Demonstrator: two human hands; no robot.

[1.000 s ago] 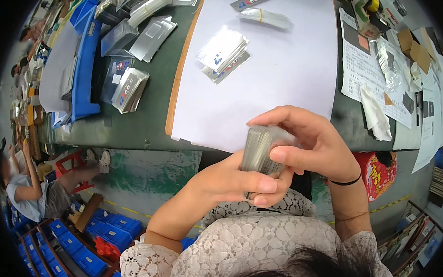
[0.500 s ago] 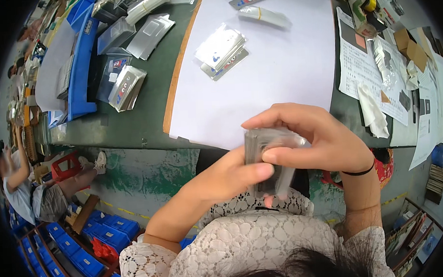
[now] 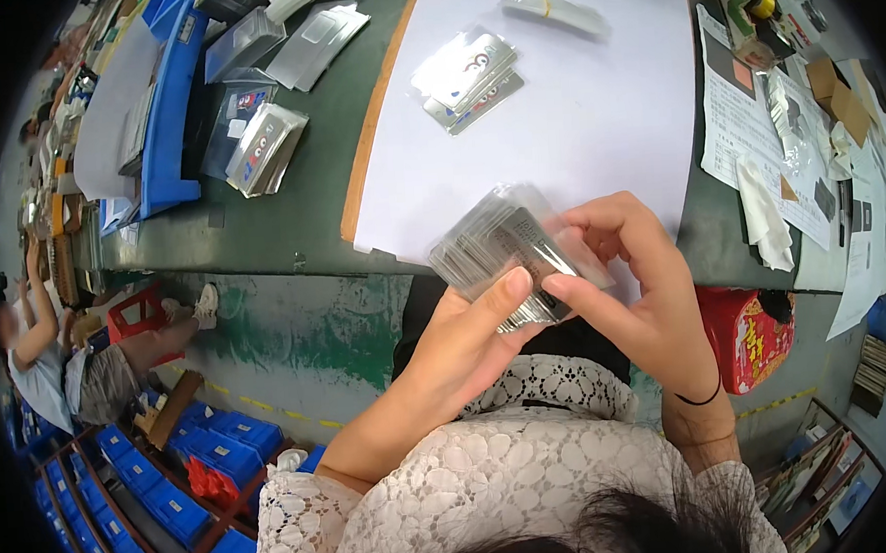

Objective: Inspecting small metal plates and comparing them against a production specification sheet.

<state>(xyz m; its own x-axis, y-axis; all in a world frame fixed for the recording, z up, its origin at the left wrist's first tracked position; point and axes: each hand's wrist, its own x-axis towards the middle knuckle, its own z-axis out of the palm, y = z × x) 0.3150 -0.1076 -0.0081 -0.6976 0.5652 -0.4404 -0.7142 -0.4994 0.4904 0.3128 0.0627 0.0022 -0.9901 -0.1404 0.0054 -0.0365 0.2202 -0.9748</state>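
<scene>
And there, the stack of grey cards in clear sleeves [image 3: 492, 251] has swung from near upright to a leftward tilt, edges spread, so individual edges now show. I see the left hand [image 3: 464, 343] gripping it at the white sheet's [image 3: 595, 118] near edge. The right hand [image 3: 654, 290] cups its right side; through blur, I can't tell whether it's pinching a sleeve.

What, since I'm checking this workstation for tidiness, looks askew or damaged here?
The stack of sleeved cards on the white sheet is fanned unevenly, its edges out of line. Below the bench edge, the green floor paint looks patchy, as if worn. I see nothing spilled.
</scene>
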